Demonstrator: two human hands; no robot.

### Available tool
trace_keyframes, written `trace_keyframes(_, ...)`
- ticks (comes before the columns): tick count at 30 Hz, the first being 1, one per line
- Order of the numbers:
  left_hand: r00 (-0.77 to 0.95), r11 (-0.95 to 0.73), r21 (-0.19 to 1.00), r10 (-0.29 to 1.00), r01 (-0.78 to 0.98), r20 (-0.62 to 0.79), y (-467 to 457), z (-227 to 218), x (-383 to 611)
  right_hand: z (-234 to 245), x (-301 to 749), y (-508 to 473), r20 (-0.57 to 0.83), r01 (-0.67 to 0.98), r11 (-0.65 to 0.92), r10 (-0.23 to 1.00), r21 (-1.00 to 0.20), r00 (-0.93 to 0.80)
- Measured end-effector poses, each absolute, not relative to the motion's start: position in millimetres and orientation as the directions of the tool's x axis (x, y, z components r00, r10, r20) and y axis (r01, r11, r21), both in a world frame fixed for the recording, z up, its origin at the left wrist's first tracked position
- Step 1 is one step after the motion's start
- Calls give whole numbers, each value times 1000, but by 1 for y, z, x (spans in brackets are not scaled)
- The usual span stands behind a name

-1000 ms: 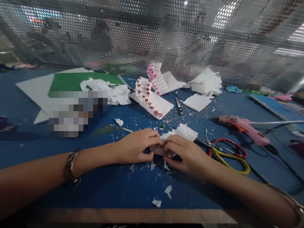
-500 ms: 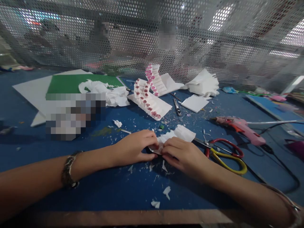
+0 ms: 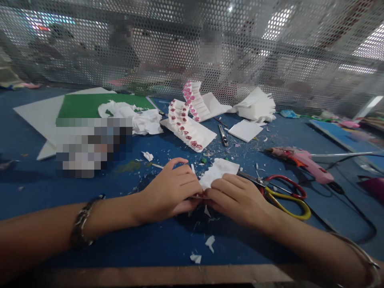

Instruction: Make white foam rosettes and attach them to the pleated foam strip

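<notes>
A small piece of thin white paper [image 3: 221, 171] lies between my hands at the middle of the table. My left hand [image 3: 174, 190] has its index finger raised, while the other fingers and thumb pinch the paper's near left edge. From the right, my right hand [image 3: 240, 198] grips the near edge of the same paper, fingers curled over it. The fingertips almost meet there and hide the gripped part. Just right of my right hand lie scissors [image 3: 286, 196] with red and yellow handles, blades pointing toward the paper.
A pink glue gun [image 3: 310, 162] with a cord lies at right. Behind are a box cutter [image 3: 223, 135], pleated white paper with dark red rosettes [image 3: 192, 134], a stack of white sheets [image 3: 255, 105], crumpled paper [image 3: 147, 121] and a green sheet [image 3: 90, 106]. Paper scraps dot the blue table [image 3: 120, 248].
My left index finger has lifted off the paper, and the left hand has shifted slightly toward me. The paper now stands out more openly between the hands.
</notes>
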State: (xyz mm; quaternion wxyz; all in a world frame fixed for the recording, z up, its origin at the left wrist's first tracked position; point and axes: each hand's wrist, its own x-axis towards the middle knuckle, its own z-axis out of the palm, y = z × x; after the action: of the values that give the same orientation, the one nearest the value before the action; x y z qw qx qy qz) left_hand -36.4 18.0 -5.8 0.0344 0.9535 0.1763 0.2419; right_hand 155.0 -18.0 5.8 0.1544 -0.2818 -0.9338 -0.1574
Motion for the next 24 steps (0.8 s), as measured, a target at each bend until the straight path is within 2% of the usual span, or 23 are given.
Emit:
trace_keyframes(3, 801, -904, 296, 414, 308, 431, 14, -4, -35, 4, 155, -19, 407, 584, 808, 510, 74, -758)
trace_keyframes(7, 779, -830, 506, 472, 235, 412, 16, 0, -34, 10, 154, -17, 496, 532, 789, 609, -306, -618)
trace_keyframes(10, 746, -752, 609, 553, 254, 371, 20, 8, -32, 24, 151, -12, 459, 505, 698, 715, -507, -528)
trace_keyframes(13, 706, -683, 689, 612, 244, 357, 29, 22, -27, 41, 146, -3, 380, 522, 583, 808, -623, -449)
trace_keyframes(15, 664, -706, 662, 624, 253, 412, 37, 34, -24, 55, 145, 5, 349, 541, 546, 833, -639, -429)
trace_keyframes(17, 613, -782, 548, 596, 297, 519, 47, 48, -24, 68, 145, 11, 406, 563, 584, 811, -585, -421)
trace_keyframes(19, 580, -878, 321, 476, 355, 661, 55, 61, -27, 78, 146, 15, 570, 600, 692, 701, -401, -428)
trace_keyframes(20, 596, -915, 132, 353, 382, 721, 57, 66, -30, 81, 147, 14, 651, 618, 745, 602, -251, -462)
trace_keyframes(21, 631, -917, -107, 176, 384, 756, 58, 70, -34, 82, 148, 14, 707, 621, 781, 480, -74, -519)
trace_keyframes(22, 693, -862, -349, 3, 367, 721, 58, 71, -38, 80, 149, 12, 720, 600, 793, 355, 105, -596)
trace_keyframes(23, 751, -780, -537, -135, 322, 646, 56, 70, -41, 76, 150, 10, 690, 563, 785, 258, 258, -677)
trace_keyframes(24, 788, -717, -641, -213, 276, 577, 54, 65, -44, 69, 151, 8, 636, 505, 779, 183, 371, -750)
